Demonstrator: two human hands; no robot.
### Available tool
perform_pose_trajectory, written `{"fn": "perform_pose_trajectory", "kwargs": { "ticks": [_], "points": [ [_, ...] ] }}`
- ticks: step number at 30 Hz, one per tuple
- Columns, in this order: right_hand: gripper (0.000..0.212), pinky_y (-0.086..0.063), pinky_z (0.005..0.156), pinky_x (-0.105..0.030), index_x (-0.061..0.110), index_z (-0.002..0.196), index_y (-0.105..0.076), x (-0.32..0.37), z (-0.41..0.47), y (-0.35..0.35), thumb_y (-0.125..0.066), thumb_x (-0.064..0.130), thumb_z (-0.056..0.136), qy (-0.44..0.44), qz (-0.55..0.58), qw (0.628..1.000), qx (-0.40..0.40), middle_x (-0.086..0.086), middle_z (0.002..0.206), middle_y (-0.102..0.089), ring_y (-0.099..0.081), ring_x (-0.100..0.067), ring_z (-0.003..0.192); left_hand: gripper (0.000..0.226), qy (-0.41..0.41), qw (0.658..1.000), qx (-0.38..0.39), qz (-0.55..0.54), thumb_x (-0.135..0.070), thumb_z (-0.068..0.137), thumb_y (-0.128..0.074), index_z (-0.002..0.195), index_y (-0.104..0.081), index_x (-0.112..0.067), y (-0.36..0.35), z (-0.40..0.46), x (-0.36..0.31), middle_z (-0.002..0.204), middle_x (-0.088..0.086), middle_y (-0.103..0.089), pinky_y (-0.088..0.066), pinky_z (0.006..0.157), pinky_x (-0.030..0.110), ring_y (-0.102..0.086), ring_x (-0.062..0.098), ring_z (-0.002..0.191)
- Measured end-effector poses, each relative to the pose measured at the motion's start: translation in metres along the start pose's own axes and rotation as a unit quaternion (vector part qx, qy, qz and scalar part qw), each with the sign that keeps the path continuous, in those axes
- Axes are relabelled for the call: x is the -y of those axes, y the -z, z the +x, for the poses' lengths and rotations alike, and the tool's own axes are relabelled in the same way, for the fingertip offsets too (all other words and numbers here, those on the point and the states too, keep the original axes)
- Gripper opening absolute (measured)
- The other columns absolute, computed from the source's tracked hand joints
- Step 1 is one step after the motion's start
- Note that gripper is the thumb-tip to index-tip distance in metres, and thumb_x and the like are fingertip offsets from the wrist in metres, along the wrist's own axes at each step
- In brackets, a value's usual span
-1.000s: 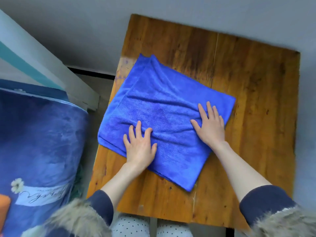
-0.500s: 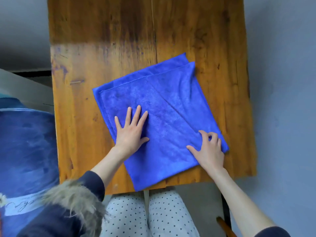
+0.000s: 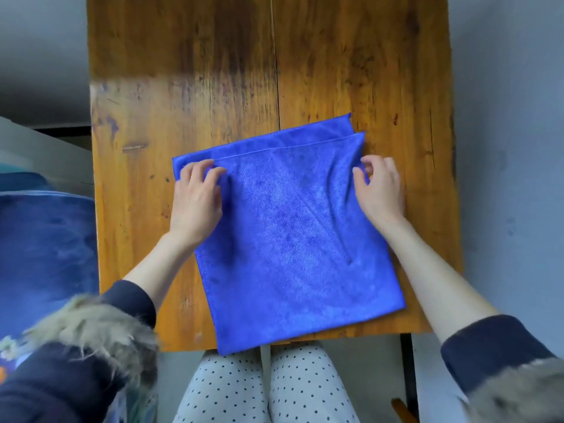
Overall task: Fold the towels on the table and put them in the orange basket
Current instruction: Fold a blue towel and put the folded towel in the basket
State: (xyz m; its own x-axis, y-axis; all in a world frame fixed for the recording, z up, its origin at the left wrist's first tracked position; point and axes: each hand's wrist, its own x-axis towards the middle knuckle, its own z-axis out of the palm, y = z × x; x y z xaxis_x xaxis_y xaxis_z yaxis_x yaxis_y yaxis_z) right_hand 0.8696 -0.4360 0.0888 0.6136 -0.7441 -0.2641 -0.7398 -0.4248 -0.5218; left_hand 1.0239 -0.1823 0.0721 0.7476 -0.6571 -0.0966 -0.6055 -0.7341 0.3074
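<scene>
Blue microfibre towel [image 3: 293, 239], folded double, lay on the wooden tabletop [image 3: 213, 87], its near edge overhanging. The left hand [image 3: 197, 196] pinched its far left corner with curled fingers; the right hand [image 3: 380, 187] pinched the far right corner.

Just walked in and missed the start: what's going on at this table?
A person is folding a blue towel on a wooden table. It already lies doubled over. The left hand and right hand each pinch a far corner of the top layer. The towel's near edge hangs slightly over the table's front. No basket is in view.
</scene>
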Motion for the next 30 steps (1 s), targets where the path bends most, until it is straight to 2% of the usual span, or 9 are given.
{"fn": "perform_pose_trajectory", "kwargs": {
  "ticks": [6, 9, 10, 12, 15, 19, 22, 25, 30],
  "points": [
    [0.038, -0.036, 0.089, -0.026, 0.006, 0.122, -0.054, 0.019, 0.071, -0.007, -0.057, 0.027, 0.09, -0.086, 0.047, 0.995, 0.027, -0.01, 0.115, -0.06, -0.052, -0.023, 0.111, 0.031, 0.107, 0.994, 0.019, 0.024, -0.011, 0.088, -0.055, 0.118, -0.057, -0.008, 0.004, 0.028, 0.019, 0.115, 0.02, -0.052, -0.033, 0.082, 0.045, -0.039, 0.039, 0.11],
    [0.006, -0.036, 0.065, -0.027, 0.017, 0.08, -0.06, 0.015, 0.079, -0.011, -0.064, 0.02, 0.084, -0.159, 0.157, 0.974, 0.032, -0.005, 0.082, -0.049, -0.045, -0.015, 0.078, 0.027, 0.153, 0.987, 0.04, 0.011, -0.026, 0.087, -0.061, 0.108, -0.06, -0.01, 0.008, 0.029, 0.024, 0.11, 0.015, -0.053, -0.029, 0.086, 0.042, -0.037, 0.035, 0.111],
    [0.017, -0.031, 0.062, -0.027, 0.018, 0.069, -0.055, 0.013, 0.079, -0.011, -0.065, 0.018, 0.082, -0.166, 0.182, 0.969, 0.033, -0.004, 0.079, -0.043, -0.038, -0.014, 0.075, 0.026, 0.171, 0.984, 0.049, 0.001, -0.031, 0.086, -0.063, 0.103, -0.061, -0.011, 0.012, 0.029, 0.024, 0.107, 0.013, -0.054, -0.029, 0.087, 0.041, -0.038, 0.034, 0.111],
    [0.014, -0.029, 0.06, -0.026, 0.01, 0.071, -0.06, 0.01, 0.074, -0.005, -0.066, 0.017, 0.082, -0.158, 0.218, 0.963, 0.023, -0.004, 0.079, -0.042, -0.035, -0.013, 0.073, 0.02, 0.208, 0.973, 0.072, -0.067, -0.035, 0.085, -0.064, 0.092, -0.062, -0.016, 0.022, 0.029, 0.024, 0.094, 0.005, -0.053, -0.034, 0.083, 0.036, -0.046, 0.028, 0.102],
    [0.014, -0.037, 0.067, -0.025, 0.006, 0.077, -0.064, 0.011, 0.062, 0.012, -0.063, 0.017, 0.086, -0.13, 0.274, 0.952, 0.04, -0.004, 0.08, -0.052, -0.045, -0.013, 0.078, 0.013, 0.283, 0.905, 0.074, -0.309, -0.027, 0.085, -0.066, 0.077, -0.059, -0.019, 0.04, 0.019, 0.025, 0.072, -0.001, -0.054, -0.037, 0.052, 0.017, -0.049, 0.004, 0.058],
    [0.018, -0.043, 0.065, -0.023, 0.02, 0.072, -0.06, 0.016, 0.045, 0.043, -0.059, 0.015, 0.089, -0.11, 0.377, 0.916, 0.085, 0.001, 0.077, -0.06, -0.055, -0.012, 0.073, 0.013, 0.273, 0.79, 0.1, -0.54, -0.021, 0.084, -0.065, 0.072, -0.069, -0.019, 0.069, -0.006, 0.031, 0.07, -0.007, -0.066, -0.046, 0.066, 0.019, -0.058, 0.005, 0.066],
    [0.016, -0.044, 0.063, -0.018, 0.017, 0.076, -0.059, 0.028, 0.04, 0.066, -0.056, 0.011, 0.091, -0.121, 0.469, 0.87, 0.093, 0.004, 0.072, -0.061, -0.055, -0.006, 0.068, 0.026, 0.217, 0.753, 0.118, -0.61, -0.044, 0.063, -0.074, 0.076, -0.074, -0.021, 0.091, -0.015, 0.033, 0.074, -0.006, -0.068, -0.05, 0.066, 0.017, -0.06, 0.006, 0.069],
    [0.015, -0.043, 0.061, -0.018, 0.017, 0.077, -0.059, 0.04, 0.047, 0.071, -0.055, 0.011, 0.091, -0.103, 0.476, 0.868, 0.098, 0.006, 0.069, -0.062, -0.054, -0.007, 0.067, 0.016, 0.219, 0.759, 0.084, -0.607, -0.034, 0.073, -0.069, 0.077, -0.071, -0.018, 0.096, -0.007, 0.036, 0.072, -0.007, -0.067, -0.049, 0.065, 0.016, -0.058, 0.005, 0.068],
    [0.017, -0.041, 0.061, -0.024, 0.018, 0.074, -0.059, 0.051, 0.083, 0.031, -0.059, 0.009, 0.088, -0.093, 0.355, 0.926, 0.09, 0.0, 0.073, -0.057, -0.052, -0.011, 0.068, 0.006, 0.323, 0.847, -0.004, -0.422, -0.015, 0.088, -0.061, 0.088, -0.067, -0.013, 0.051, 0.033, 0.054, 0.077, 0.0, -0.063, -0.047, 0.058, 0.016, -0.053, 0.007, 0.069]
  ]
}}
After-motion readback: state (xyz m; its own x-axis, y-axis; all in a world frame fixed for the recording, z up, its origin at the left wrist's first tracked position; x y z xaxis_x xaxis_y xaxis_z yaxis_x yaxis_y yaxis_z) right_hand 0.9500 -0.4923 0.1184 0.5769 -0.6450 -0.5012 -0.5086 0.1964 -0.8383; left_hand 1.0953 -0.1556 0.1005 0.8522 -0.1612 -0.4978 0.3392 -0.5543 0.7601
